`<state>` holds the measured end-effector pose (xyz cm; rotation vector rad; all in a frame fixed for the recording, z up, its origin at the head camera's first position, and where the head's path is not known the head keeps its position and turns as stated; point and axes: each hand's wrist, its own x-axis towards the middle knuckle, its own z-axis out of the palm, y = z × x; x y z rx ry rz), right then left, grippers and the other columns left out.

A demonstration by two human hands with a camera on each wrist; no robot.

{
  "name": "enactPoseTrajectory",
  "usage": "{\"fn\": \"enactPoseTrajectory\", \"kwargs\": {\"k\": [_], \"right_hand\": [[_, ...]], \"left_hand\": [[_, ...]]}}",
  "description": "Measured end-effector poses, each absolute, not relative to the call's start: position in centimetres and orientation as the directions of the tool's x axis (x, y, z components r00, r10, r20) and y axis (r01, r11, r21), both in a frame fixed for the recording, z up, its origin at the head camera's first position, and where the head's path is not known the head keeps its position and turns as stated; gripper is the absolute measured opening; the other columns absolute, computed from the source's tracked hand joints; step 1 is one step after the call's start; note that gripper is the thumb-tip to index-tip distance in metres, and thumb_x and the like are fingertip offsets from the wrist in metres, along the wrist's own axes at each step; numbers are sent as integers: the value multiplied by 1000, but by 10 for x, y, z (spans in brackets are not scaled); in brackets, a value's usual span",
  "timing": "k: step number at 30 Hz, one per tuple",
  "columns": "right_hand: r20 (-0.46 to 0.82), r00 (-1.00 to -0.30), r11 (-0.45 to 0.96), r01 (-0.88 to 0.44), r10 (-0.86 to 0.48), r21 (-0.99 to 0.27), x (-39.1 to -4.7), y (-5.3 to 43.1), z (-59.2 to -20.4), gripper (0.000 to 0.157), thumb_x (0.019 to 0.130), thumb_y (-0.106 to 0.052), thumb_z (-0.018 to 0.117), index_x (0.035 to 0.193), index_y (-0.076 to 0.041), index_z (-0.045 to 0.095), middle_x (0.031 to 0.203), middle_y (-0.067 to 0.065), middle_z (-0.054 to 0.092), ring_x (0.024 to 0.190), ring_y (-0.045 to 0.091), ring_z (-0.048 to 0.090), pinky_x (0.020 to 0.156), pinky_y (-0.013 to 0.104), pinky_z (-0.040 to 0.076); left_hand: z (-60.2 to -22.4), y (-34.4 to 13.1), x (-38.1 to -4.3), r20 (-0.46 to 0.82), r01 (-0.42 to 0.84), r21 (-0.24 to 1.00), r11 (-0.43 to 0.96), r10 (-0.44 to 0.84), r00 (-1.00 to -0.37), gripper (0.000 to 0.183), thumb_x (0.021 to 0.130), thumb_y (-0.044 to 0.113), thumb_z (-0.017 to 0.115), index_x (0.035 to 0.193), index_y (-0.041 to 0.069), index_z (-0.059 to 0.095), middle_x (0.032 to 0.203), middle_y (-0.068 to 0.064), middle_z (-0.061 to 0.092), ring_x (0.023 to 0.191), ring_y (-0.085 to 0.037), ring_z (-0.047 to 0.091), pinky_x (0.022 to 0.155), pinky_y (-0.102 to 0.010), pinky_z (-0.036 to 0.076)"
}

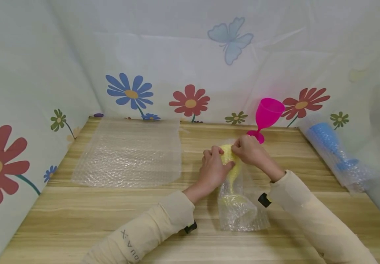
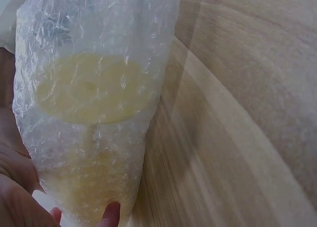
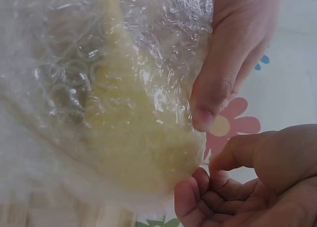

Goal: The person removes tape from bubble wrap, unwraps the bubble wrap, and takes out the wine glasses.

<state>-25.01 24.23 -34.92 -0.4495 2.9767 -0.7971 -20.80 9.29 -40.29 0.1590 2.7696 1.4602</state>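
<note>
A yellow goblet (image 1: 232, 182) is wrapped in clear bubble wrap (image 1: 242, 218), its foot toward the person and its bowl toward the wall. My left hand (image 1: 212, 170) grips the wrapped bowl from the left, fingers and thumb around it. At the far end, the right hand (image 1: 250, 150) pinches the wrap's edge between thumb and curled fingers. In the right wrist view the pinched bit of wrap shows right by the goblet's rim end, the right hand (image 3: 247, 182) below the left thumb (image 3: 204, 115). The left wrist view shows the round yellow foot (image 2: 91, 88) through the wrap.
A flat sheet of bubble wrap (image 1: 130, 154) lies on the left of the wooden table (image 1: 117, 212). A pink goblet (image 1: 268, 113) stands upright by the back wall, just beyond the right hand. At the right edge lies a wrapped blue goblet (image 1: 326, 137). Flower-printed cloth walls surround the table.
</note>
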Motion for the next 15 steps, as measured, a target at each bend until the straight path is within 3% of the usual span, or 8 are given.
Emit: {"fn": "enactPoseTrajectory", "kwargs": {"k": [6, 7, 11, 13, 15], "right_hand": [[19, -970, 736, -195, -240, -648, -246, 254, -352, 31, 92, -1, 48, 62, -6, 48, 57, -2, 39, 50, 11, 31, 49, 25, 28], [8, -973, 710, -173, -230, -682, -244, 255, -352, 29, 96, -2, 48, 67, -3, 52, 60, 0, 44, 53, 12, 37, 50, 25, 33], [-30, -981, 588, -90, -191, -804, -239, 258, -357, 24, 104, -6, 48, 90, 9, 59, 83, 12, 58, 75, 19, 59, 74, 29, 57], [-42, -982, 507, -57, -183, -860, -238, 260, -360, 23, 106, -6, 47, 98, 12, 58, 93, 16, 60, 87, 22, 64, 86, 34, 58], [-50, -983, 439, -33, -176, -898, -237, 262, -364, 23, 107, -6, 45, 102, 14, 56, 95, 17, 59, 88, 22, 64, 88, 33, 58]], "left_hand": [[-401, 91, -208, 31, 91, 816, 571, 114, -993, 45, 96, 36, 75, 125, 16, 48, 114, -14, 46, 95, -29, 51, 68, -36, 42], [-400, 90, -208, 32, 96, 811, 578, 120, -992, 45, 97, 35, 74, 128, 17, 48, 117, -15, 47, 96, -29, 53, 69, -37, 43], [-395, 89, -208, 72, 146, 788, 598, 146, -987, 44, 97, 30, 74, 134, 16, 53, 127, -23, 52, 114, -36, 52, 86, -44, 49], [-393, 88, -208, 108, 180, 781, 598, 154, -982, 43, 96, 25, 75, 132, 11, 56, 132, -26, 51, 125, -38, 45, 98, -45, 46], [-392, 89, -208, 141, 209, 781, 589, 160, -977, 41, 95, 21, 76, 128, 5, 58, 135, -26, 48, 130, -38, 40, 104, -45, 44]]}}
